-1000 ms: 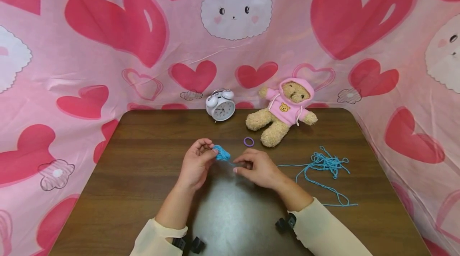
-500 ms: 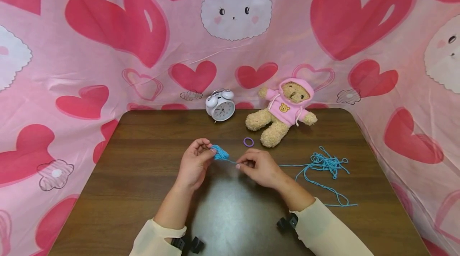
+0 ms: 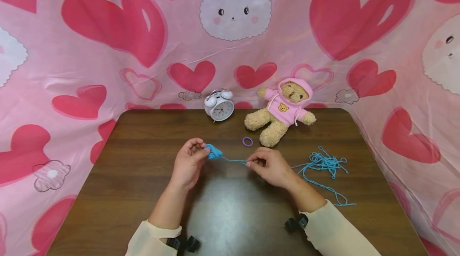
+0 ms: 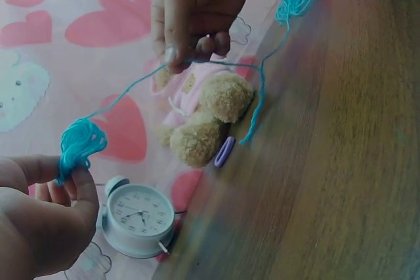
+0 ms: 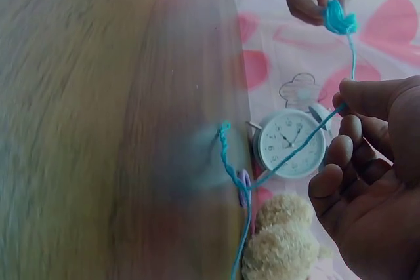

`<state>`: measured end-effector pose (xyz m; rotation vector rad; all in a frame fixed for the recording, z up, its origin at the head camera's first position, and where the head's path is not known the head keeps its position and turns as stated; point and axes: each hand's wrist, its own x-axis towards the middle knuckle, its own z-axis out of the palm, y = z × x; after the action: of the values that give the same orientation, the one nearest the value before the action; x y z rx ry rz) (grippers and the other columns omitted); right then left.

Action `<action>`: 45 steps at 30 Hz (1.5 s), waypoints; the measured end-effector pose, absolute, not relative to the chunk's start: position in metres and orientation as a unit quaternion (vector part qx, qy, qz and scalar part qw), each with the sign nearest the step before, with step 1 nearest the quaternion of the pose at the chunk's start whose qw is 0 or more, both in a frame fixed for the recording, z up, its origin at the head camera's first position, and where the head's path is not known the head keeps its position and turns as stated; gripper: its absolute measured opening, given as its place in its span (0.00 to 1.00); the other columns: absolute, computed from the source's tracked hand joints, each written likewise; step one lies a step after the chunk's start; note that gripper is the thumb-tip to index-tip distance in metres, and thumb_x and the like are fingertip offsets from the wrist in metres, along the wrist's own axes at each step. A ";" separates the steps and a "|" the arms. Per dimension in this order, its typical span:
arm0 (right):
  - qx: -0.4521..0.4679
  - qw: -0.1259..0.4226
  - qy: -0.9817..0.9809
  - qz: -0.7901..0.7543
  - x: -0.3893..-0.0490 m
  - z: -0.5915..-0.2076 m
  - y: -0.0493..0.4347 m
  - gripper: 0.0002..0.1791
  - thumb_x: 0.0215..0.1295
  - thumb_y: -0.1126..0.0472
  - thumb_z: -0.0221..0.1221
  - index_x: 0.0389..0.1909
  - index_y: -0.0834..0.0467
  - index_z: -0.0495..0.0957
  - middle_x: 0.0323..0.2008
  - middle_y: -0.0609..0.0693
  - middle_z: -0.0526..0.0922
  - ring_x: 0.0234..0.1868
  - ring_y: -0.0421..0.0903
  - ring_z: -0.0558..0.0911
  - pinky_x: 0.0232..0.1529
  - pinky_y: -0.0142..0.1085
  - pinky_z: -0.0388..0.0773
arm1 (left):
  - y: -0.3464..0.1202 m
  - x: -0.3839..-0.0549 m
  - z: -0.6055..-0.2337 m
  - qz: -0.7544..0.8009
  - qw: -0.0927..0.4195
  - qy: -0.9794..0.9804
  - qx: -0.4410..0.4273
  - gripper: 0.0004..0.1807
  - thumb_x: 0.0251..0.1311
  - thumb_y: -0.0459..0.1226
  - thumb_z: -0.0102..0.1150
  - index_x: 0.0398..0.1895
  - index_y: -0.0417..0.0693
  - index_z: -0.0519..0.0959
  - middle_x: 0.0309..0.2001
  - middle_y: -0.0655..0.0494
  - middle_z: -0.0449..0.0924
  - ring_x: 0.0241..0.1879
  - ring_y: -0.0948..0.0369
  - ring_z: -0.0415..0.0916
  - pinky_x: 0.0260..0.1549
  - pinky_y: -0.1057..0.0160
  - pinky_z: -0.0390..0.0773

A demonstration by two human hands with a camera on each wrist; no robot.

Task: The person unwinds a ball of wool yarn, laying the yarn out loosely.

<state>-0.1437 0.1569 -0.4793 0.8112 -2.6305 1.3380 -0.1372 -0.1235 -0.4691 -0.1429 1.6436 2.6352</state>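
Between thumb and fingers, my left hand (image 3: 188,163) pinches one end of a small wound bundle of blue yarn (image 3: 214,151), held above the table. A single strand (image 4: 125,95) runs from the bundle across to my right hand (image 3: 272,168). There the thumb and index finger pinch that strand, with the other fingers curled in loosely, as the right wrist view shows. Past the right hand the yarn continues to a loose blue tangle (image 3: 326,164) on the right of the table. In the right wrist view a short twisted length of yarn (image 5: 226,155) hangs off the strand.
A purple ring (image 3: 247,141) lies on the brown wooden table (image 3: 143,192) beyond the hands. Behind it sit a white alarm clock (image 3: 220,106) and a teddy bear (image 3: 285,106) in a pink hoodie. A pink heart-printed cloth (image 3: 143,20) hangs around the back and sides.
My hands have drawn apart, the left one moving a little left with the bundle and the right one moving right. More strand now shows between them.
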 end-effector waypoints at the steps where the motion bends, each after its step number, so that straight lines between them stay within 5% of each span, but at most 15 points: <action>1: 0.265 0.043 -0.860 0.434 -0.144 -0.479 0.159 0.03 0.65 0.62 0.71 0.35 0.49 0.89 0.30 0.36 0.79 0.29 0.36 0.76 0.30 0.31 0.74 | -0.124 -0.137 -0.469 0.847 0.016 0.529 -0.047 0.15 0.64 0.20 0.61 0.47 0.45 0.73 0.43 0.54 0.74 0.42 0.60 0.75 0.38 0.68 0.78; 45: 0.184 0.106 -0.904 0.372 -0.124 -0.468 0.269 0.02 0.66 0.61 0.70 0.34 0.54 0.88 0.30 0.37 0.80 0.27 0.37 0.75 0.27 0.28 0.72 | -0.177 -0.136 -0.473 0.834 -0.024 0.546 -0.078 0.14 0.67 0.22 0.60 0.47 0.47 0.73 0.42 0.56 0.73 0.43 0.61 0.75 0.42 0.67 0.81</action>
<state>-0.1243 0.2690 -0.4680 0.5415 -2.6625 1.0949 -0.1359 -0.1767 -0.4732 -0.2475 1.7432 2.6599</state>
